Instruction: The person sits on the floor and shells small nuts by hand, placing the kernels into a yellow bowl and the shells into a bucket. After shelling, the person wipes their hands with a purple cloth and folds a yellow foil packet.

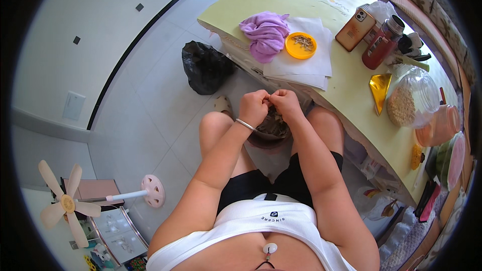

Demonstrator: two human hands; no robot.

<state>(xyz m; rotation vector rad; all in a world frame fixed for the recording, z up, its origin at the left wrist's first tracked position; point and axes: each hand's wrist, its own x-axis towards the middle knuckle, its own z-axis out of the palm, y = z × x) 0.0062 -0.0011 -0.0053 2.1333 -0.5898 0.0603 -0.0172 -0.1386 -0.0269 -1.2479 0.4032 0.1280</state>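
Shown at centre: left hand and right hand, both curled closed, fingertips just beside each other; any held item too hidden to tell. Below, between the knees: dark, round container of brown and grey flake-like pieces. On the pale-green table: shallow, round, yellow dish of small brown pieces, resting on white paper sheets, with crumpled purple cloth alongside.

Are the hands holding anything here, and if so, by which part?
Cannot be told: the left hand and right hand come together, curled, over the round bin, but anything between them is hidden or too small to make out.
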